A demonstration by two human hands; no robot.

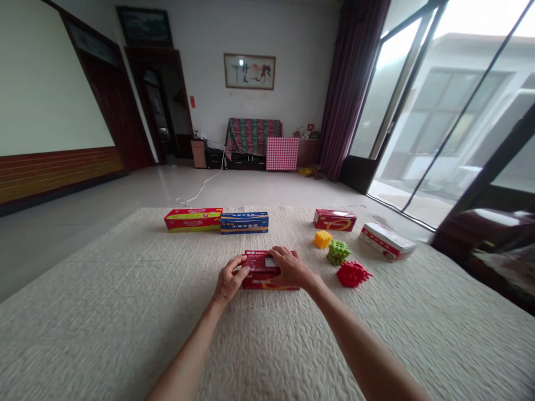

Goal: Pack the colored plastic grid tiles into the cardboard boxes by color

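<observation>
Through the head camera I record both of my hands at work on a red box (pixel 259 266), located in the middle of the near part of a pale quilted cover (pixel 146 334). My left hand (pixel 229 278) grasps the box at its left end, fingers at the upper edge and thumb at the near left corner. My right hand (pixel 290 267) grasps the right part, fingers laid over the top and thumb against the near face. A white label (pixel 271 262) shows on the top between the hands. I cannot tell whether the underside bears fully on the cover.

On the far left I note a red and yellow box (pixel 193 220), with a blue box (pixel 244 224) just beside it on the right. On the far right lies a dark red box (pixel 334 221); nearer and further right, a white and red box (pixel 387 242) lies at a slant. Between these and my right hand, three knobbly pieces run from far to near: a yellow piece (pixel 322 239), a green piece (pixel 339 252) and a bright red piece (pixel 353 274). Beyond the cover, a white cable (pixel 204 185) trails over the floor (pixel 259 189).
</observation>
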